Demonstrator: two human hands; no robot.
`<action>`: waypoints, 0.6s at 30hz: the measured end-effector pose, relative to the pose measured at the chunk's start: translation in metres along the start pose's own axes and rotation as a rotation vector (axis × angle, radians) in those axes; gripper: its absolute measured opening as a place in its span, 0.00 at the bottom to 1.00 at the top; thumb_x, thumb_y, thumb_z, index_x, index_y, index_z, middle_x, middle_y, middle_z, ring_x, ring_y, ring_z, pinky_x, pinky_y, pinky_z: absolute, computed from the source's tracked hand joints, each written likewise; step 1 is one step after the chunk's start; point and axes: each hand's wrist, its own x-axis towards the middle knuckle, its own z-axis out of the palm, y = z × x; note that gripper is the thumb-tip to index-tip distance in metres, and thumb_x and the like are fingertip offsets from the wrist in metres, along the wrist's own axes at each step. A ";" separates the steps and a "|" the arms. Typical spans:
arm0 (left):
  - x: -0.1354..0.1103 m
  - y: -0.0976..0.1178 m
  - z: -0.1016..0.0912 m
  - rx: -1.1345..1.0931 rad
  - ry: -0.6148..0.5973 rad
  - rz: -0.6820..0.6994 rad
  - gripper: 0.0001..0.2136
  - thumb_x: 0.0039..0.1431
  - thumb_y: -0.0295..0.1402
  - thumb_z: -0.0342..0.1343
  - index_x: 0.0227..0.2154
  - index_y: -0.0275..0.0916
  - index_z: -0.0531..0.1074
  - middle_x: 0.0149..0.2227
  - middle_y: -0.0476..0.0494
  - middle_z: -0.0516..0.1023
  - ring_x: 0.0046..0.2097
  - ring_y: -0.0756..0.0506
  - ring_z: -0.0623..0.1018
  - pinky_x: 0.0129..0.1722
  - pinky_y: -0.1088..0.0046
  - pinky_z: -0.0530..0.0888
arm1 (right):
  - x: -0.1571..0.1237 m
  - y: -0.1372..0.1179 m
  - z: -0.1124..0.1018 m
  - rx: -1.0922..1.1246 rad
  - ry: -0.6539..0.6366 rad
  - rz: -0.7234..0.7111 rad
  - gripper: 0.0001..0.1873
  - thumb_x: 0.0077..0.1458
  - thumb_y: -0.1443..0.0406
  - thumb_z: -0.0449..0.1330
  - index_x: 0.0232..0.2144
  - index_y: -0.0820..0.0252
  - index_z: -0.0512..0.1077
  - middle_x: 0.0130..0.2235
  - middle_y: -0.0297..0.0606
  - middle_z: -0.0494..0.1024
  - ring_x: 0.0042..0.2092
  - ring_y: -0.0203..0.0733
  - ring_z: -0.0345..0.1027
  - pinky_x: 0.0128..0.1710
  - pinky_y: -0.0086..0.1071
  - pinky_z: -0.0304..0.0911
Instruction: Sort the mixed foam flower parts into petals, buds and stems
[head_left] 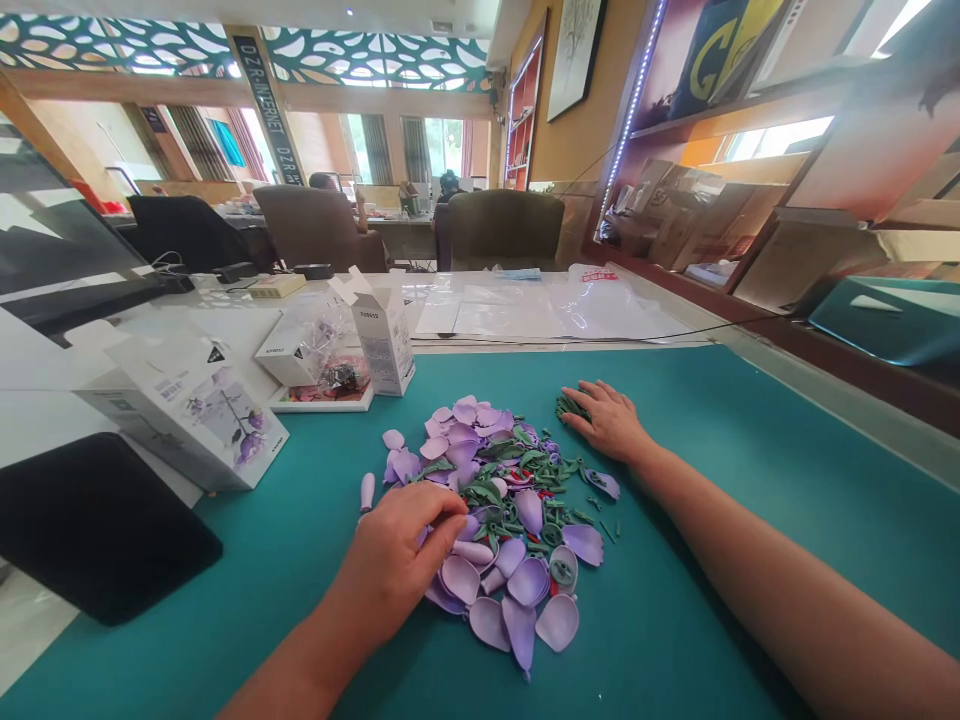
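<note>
A heap of loose plastic flower parts lies on the teal mat point(675, 600). Pale purple petals point(529, 582) make up its outer part, with green leaf and stem pieces point(517, 470) and a few red bits in the middle. My left hand point(409, 540) is at the heap's left side, thumb and forefinger together; whatever may be between them is hidden. Beyond the heap's upper right, my right hand point(606, 415) rests palm down with fingers stretched out over a small cluster of green pieces point(571, 405), which it partly covers.
To the left stand a white box with a purple flower picture point(217, 420), an upright opened carton point(384, 335) and a white tray point(322, 405) with a clear bag. A black tablet-like slab point(105, 530) lies nearer. Plastic sheets point(525, 305) and chairs point(506, 230) are behind.
</note>
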 end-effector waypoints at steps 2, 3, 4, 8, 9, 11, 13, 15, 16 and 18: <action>0.000 0.000 0.000 0.001 -0.012 0.005 0.09 0.61 0.36 0.47 0.31 0.42 0.71 0.34 0.49 0.77 0.37 0.48 0.74 0.38 0.73 0.69 | 0.000 0.005 0.002 0.000 -0.029 -0.058 0.25 0.61 0.51 0.43 0.58 0.44 0.62 0.61 0.39 0.62 0.63 0.56 0.48 0.57 0.55 0.49; 0.000 0.000 0.000 0.000 -0.017 0.008 0.09 0.61 0.35 0.46 0.31 0.42 0.71 0.34 0.49 0.77 0.37 0.48 0.74 0.38 0.73 0.69 | 0.001 0.007 0.004 0.000 -0.039 -0.070 0.25 0.61 0.52 0.43 0.58 0.43 0.62 0.61 0.38 0.62 0.63 0.56 0.48 0.57 0.55 0.49; 0.000 0.000 0.000 -0.003 -0.020 0.010 0.09 0.61 0.35 0.46 0.31 0.42 0.71 0.34 0.49 0.77 0.37 0.48 0.74 0.39 0.73 0.69 | 0.001 0.009 0.005 0.002 -0.048 -0.076 0.24 0.61 0.52 0.42 0.57 0.43 0.62 0.61 0.37 0.63 0.63 0.56 0.49 0.57 0.55 0.50; 0.000 -0.001 0.001 -0.010 -0.009 0.014 0.09 0.61 0.35 0.46 0.31 0.42 0.71 0.33 0.49 0.76 0.36 0.48 0.74 0.38 0.72 0.68 | 0.005 0.014 0.009 0.024 -0.069 -0.108 0.24 0.62 0.54 0.41 0.57 0.44 0.63 0.60 0.37 0.64 0.62 0.54 0.52 0.56 0.52 0.51; 0.000 -0.001 0.001 -0.010 -0.009 0.014 0.09 0.61 0.35 0.46 0.31 0.42 0.71 0.33 0.49 0.76 0.36 0.48 0.74 0.38 0.72 0.68 | 0.007 0.016 0.009 0.028 -0.066 -0.119 0.24 0.62 0.55 0.42 0.57 0.45 0.63 0.59 0.38 0.64 0.61 0.53 0.52 0.56 0.51 0.52; 0.000 -0.001 0.001 -0.011 -0.019 0.014 0.09 0.61 0.35 0.46 0.31 0.42 0.71 0.33 0.49 0.76 0.36 0.48 0.74 0.38 0.72 0.68 | 0.010 0.019 0.009 0.030 -0.055 -0.130 0.24 0.62 0.55 0.42 0.57 0.47 0.64 0.59 0.40 0.65 0.60 0.52 0.53 0.56 0.49 0.52; 0.000 -0.001 0.001 -0.016 -0.030 0.012 0.09 0.61 0.35 0.46 0.31 0.42 0.71 0.33 0.49 0.76 0.36 0.48 0.74 0.39 0.72 0.68 | 0.013 0.023 0.009 0.027 -0.045 -0.128 0.24 0.62 0.55 0.43 0.56 0.48 0.65 0.59 0.41 0.65 0.60 0.52 0.55 0.56 0.48 0.53; 0.000 0.000 0.001 -0.021 -0.034 0.009 0.09 0.61 0.35 0.46 0.30 0.42 0.71 0.32 0.49 0.76 0.36 0.48 0.74 0.38 0.72 0.68 | 0.017 0.026 0.010 0.024 -0.039 -0.120 0.24 0.62 0.55 0.43 0.56 0.50 0.65 0.58 0.43 0.65 0.59 0.52 0.56 0.56 0.47 0.53; 0.000 0.000 0.001 -0.022 -0.036 0.007 0.09 0.61 0.35 0.47 0.30 0.42 0.71 0.32 0.49 0.76 0.36 0.48 0.74 0.38 0.73 0.68 | 0.018 0.028 0.010 0.023 -0.036 -0.115 0.24 0.62 0.55 0.43 0.56 0.50 0.65 0.58 0.43 0.65 0.58 0.52 0.57 0.55 0.47 0.53; 0.000 0.001 0.001 -0.027 -0.037 0.004 0.09 0.61 0.35 0.47 0.30 0.42 0.71 0.32 0.49 0.76 0.36 0.48 0.74 0.38 0.73 0.68 | 0.020 0.030 0.010 0.018 -0.030 -0.100 0.24 0.62 0.55 0.43 0.55 0.51 0.66 0.58 0.43 0.66 0.57 0.51 0.57 0.55 0.47 0.54</action>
